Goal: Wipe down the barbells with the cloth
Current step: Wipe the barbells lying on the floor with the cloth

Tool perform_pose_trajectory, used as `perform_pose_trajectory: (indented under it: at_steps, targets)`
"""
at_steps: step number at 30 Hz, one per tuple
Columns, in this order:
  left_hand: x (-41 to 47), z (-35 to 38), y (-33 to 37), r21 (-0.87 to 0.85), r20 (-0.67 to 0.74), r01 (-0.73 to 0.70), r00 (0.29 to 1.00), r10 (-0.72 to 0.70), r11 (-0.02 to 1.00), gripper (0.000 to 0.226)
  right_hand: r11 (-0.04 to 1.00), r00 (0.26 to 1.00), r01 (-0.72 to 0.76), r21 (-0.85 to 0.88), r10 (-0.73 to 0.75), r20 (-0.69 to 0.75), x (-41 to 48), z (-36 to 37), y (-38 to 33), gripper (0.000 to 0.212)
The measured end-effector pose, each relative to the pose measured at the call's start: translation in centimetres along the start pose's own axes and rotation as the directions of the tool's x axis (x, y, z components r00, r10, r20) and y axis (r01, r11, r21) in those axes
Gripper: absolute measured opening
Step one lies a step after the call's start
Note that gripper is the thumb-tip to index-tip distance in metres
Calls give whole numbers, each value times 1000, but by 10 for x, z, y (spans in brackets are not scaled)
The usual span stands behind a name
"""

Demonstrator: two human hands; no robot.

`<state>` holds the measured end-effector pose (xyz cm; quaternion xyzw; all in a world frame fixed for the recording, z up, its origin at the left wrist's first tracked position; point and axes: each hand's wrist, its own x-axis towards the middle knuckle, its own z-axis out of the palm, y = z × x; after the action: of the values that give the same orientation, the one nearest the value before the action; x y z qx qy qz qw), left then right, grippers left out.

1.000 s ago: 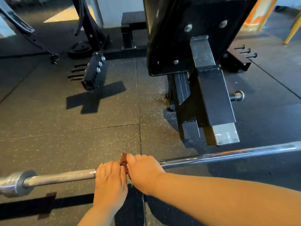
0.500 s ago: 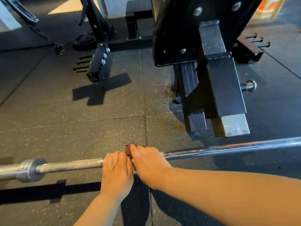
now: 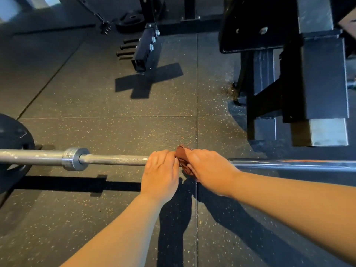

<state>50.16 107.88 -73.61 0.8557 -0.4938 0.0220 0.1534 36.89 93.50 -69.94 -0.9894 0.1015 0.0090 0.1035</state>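
Observation:
A steel barbell (image 3: 113,159) runs left to right across the view above the rubber floor, with its collar (image 3: 75,158) at the left. My left hand (image 3: 160,172) is curled over the bar's knurled part. Right beside it, my right hand (image 3: 209,168) grips a reddish-brown cloth (image 3: 181,154) wrapped around the bar. The two hands touch, and only a small fold of the cloth shows between them. The bar's shiny right stretch (image 3: 289,164) continues to the frame edge.
A black weight plate (image 3: 13,147) sits on the bar's left end. A black steel rack post and bench frame (image 3: 317,83) stand close behind on the right. A pegged rack foot (image 3: 146,49) stands farther back, near a plate (image 3: 133,21) lying flat on the speckled floor (image 3: 96,93).
The view has tilted down and shifted left, bringing the weight plate and more of the left sleeve into sight. Both hands stay together on the bar with the cloth.

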Motion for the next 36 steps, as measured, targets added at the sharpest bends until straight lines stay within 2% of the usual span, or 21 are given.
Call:
perform_pose_trajectory:
  at_steps: [2, 4, 7, 9, 12, 16, 18, 21, 23, 26, 29, 32, 36]
  targets:
    - [-4, 2, -11, 87, 47, 78, 995, -83, 993, 45, 999, 1000, 6, 35, -6, -10, -13, -6, 13, 32]
    - [-4, 6, -15, 161, 117, 109, 985, -129, 981, 49, 997, 996, -58, 46, 61, -59, -20, -8, 12, 23]
    - [1, 4, -4, 80, 45, 195, 979, -199, 978, 47, 989, 984, -148, -23, 145, -99, -7, 2, -8, 22]
    - [1, 5, -1, 40, 2, 199, 980, -199, 979, 44, 987, 982, -152, -53, 145, -118, 8, 12, -23, 36]
    - [-2, 3, -10, 45, 2, 129, 992, -129, 991, 40, 993, 991, -83, -81, 74, -108, 18, 18, -27, 57]
    - [-4, -2, -17, 21, -24, 68, 997, -67, 997, 37, 998, 998, 53, -19, -53, -15, 3, 1, 1, 45]
    - [-3, 1, -17, 43, -32, 63, 998, -62, 997, 37, 1000, 999, 13, -19, -13, -35, -3, -4, 6, 34]
    - [-2, 4, -10, 80, -25, 98, 995, -96, 992, 34, 990, 987, -63, -124, 43, -155, 8, -3, -15, 20]
    - [-2, 4, -11, 62, -41, 104, 994, -101, 993, 33, 991, 990, -100, -90, 90, -105, 22, 4, -32, 33]
    - [-2, -3, -16, 51, 15, 53, 998, -54, 997, 40, 997, 995, -71, -4, 71, -67, 29, 10, -37, 57]
    - [-6, -9, -24, -14, -19, 35, 999, -35, 999, 42, 994, 999, 32, 101, -32, 1, 16, 2, -13, 50]
    - [-13, -12, -39, -38, -81, 159, 983, -162, 986, 49, 999, 1000, -7, 41, 6, 1, 0, -5, 9, 30]
    - [-12, -8, -37, -63, -54, 283, 957, -286, 957, 59, 991, 992, -116, -59, 113, -51, 10, 7, -11, 30]
